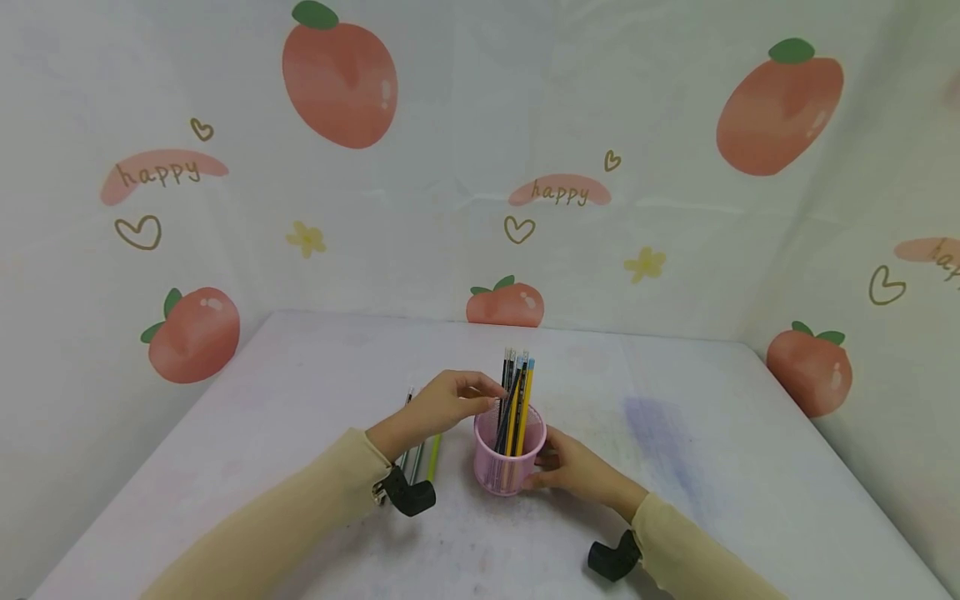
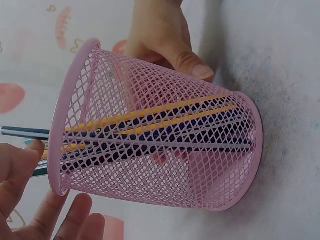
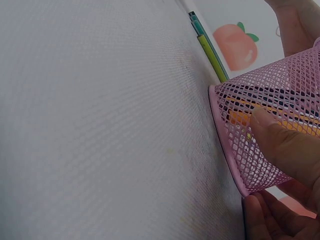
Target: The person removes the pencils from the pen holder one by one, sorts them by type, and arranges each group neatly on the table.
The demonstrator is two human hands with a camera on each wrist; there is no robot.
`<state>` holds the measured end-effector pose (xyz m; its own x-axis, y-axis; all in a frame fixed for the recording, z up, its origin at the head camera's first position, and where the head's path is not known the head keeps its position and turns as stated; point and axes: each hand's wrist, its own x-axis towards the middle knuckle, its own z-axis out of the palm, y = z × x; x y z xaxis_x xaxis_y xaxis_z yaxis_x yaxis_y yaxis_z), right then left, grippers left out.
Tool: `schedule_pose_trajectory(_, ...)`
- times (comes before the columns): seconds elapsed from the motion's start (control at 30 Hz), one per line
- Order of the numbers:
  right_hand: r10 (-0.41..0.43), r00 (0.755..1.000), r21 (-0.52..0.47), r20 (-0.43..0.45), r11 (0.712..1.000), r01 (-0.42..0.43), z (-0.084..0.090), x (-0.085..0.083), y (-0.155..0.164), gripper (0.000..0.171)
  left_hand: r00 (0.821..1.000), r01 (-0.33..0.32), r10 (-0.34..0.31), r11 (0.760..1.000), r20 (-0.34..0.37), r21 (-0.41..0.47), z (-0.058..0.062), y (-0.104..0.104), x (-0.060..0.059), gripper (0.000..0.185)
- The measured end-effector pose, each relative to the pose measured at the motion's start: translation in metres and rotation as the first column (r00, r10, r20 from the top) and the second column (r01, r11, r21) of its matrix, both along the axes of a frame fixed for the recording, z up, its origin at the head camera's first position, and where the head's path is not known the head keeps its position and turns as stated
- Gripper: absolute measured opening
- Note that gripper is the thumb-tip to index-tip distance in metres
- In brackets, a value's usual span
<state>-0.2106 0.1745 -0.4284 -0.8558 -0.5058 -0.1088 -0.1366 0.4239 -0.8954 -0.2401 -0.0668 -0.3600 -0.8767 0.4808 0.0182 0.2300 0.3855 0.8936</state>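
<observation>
Lower centre of frame: right hand (image 1: 576, 468) curled round pink cup (image 1: 486, 468), left hand (image 1: 450, 402) pinching a pencil (image 2: 22, 132) standing in it.

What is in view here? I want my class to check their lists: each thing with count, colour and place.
Mesh cup: one, pink, upright on the table
Pencils in the cup: several, dark and yellow, exact count unclear
Loose pencils: at least three, dark teal and yellow-green, left of the cup
Table: one, whitish with smudges, beneath everything
Backdrop: white, printed with fruit, hearts, flowers and "happy", behind the table
Wrist devices: two, black, one per wrist
Sleeves: two, beige, on both arms
Left hand: one, bare, at the pencil tops
Right hand: one, bare, holding the cup's side
</observation>
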Motion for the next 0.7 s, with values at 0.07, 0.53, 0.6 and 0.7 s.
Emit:
schedule_pose_trajectory(0.07, -0.002, 1.0, 0.003, 0.003, 1.0, 0.002, 0.0, 0.0, 0.0, 0.086, 1.0, 0.019, -0.019, 1.0, -0.013, -0.004, 0.001, 0.0, 0.0, 0.018)
schedule_pose_trajectory(0.53, 0.007, 1.0, -0.011, -0.002, 1.0, -0.007, -0.002, -0.001, 0.001, 0.086, 0.992, 0.043, -0.05, 0.997, -0.119, -0.057, 0.013, 0.003, 0.009, 0.021)
schedule_pose_trajectory(0.6, 0.01, 1.0, -0.019, -0.007, 1.0, -0.01, -0.003, -0.001, 0.001, 0.085, 0.987, 0.059, -0.069, 0.996, -0.148, -0.073, 0.015, 0.004, 0.011, 0.022)
schedule_pose_trajectory(0.7, 0.015, 1.0, -0.025, -0.008, 1.0, -0.015, -0.004, -0.001, 0.002, 0.084, 0.982, 0.074, -0.09, 0.992, -0.167, -0.099, 0.017, 0.007, 0.014, 0.023)
